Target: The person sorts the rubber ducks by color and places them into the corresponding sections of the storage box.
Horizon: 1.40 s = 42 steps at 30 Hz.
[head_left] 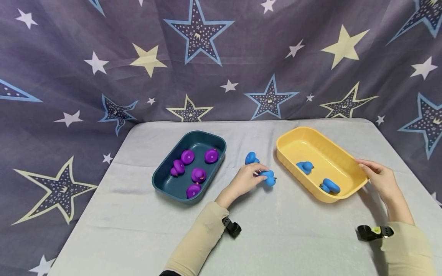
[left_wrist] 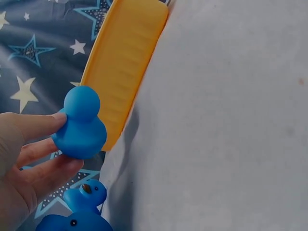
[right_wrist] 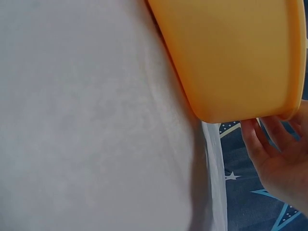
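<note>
In my left hand [head_left: 246, 179] I hold a blue rubber duck [left_wrist: 82, 127], pinched between thumb and fingertips above the white cloth. Close behind that hand sit other blue ducks [head_left: 250, 157], partly covered by it in the head view. To the right is a yellow tub [head_left: 293, 165] with two blue ducks inside, one upright [head_left: 305, 167] and one tipped over [head_left: 330, 186]. My right hand [head_left: 381, 180] grips the tub's near right end at the rim. Its fingers [right_wrist: 252, 139] show against the outer wall in the right wrist view.
A dark teal tub [head_left: 160, 188] on the left contains several purple ducks [head_left: 198, 174], some lying over. White cloth [head_left: 276, 237] covers the table. A star-patterned curtain [head_left: 207, 88] hangs behind and at the sides.
</note>
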Available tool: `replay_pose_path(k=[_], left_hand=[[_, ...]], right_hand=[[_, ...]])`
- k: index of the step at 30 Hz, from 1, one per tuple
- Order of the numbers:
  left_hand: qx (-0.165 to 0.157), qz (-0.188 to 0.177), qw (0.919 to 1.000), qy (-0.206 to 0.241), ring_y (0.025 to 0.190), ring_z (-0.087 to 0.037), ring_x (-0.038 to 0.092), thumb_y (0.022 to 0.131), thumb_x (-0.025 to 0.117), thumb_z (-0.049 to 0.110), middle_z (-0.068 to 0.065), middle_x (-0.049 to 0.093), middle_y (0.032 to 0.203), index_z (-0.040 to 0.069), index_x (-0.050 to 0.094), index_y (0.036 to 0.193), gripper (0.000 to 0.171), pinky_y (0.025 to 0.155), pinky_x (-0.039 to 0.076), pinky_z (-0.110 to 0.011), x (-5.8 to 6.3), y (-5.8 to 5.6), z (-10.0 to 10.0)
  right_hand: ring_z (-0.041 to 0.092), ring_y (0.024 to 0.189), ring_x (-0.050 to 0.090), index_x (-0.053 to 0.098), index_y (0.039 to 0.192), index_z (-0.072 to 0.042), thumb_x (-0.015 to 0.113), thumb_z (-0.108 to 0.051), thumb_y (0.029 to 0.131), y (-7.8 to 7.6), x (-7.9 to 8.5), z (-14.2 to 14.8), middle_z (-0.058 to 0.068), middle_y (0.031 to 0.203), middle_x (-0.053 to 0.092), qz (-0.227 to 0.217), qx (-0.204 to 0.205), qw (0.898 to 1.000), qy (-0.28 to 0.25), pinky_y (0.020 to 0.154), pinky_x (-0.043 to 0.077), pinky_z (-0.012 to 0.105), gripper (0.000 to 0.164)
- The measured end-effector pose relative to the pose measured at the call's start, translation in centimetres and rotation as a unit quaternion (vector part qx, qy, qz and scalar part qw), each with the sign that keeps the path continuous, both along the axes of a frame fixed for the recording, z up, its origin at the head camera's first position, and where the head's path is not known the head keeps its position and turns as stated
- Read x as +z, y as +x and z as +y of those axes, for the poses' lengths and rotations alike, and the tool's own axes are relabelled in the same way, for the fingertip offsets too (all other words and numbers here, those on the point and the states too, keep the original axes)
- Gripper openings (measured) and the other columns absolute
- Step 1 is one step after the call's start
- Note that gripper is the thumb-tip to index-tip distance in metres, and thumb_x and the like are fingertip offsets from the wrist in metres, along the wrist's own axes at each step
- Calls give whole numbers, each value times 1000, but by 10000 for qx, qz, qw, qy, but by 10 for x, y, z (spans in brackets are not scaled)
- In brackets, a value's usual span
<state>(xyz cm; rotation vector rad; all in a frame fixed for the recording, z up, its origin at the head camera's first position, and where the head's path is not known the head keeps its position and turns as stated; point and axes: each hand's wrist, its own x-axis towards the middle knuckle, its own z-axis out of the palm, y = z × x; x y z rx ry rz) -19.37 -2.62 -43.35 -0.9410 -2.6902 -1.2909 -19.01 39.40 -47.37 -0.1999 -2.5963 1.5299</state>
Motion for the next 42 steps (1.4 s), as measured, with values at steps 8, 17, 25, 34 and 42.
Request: replay_pose_path(k=[8,17,25,34,42], left_hand=[[62,-215,9991,359,83,-8,57,83,62,14,-4,62,98,6,63,104,22,70,45,-12,2,-1,3],[226,-236,9982,501,83,-9,58,83,63,16,-5,63,100,6,63,104,23,70,45,-12,9,-3,8],[286,-137,9977,597,80,-6,58,82,64,17,-3,64,98,7,64,104,24,69,45,-11,12,-7,14],[315,-245,9954,870,80,-6,58,81,65,18,-2,65,96,8,64,103,24,69,45,-12,22,-9,24],[399,-411,9934,997,80,-6,58,81,65,20,1,66,97,12,65,103,24,69,45,-13,26,-12,31]], right_hand=[[-14,87,43,55,121,-9,50,-41,87,-1,-2,1,-33,94,50,82,6,10000,-16,66,37,1,47],[-15,86,45,55,121,-10,51,-39,87,-2,-4,1,-34,93,50,170,13,9998,-103,65,37,2,45],[-15,85,45,55,121,-11,51,-40,87,-3,-4,3,-33,94,50,67,27,9999,-104,65,38,2,45],[-16,85,46,55,120,-10,51,-38,88,-3,-8,4,-34,93,50,168,53,9998,-120,66,38,2,43],[-16,87,45,55,120,-8,51,-37,88,-3,-7,1,-32,95,51,245,119,9994,-197,67,37,1,43]])
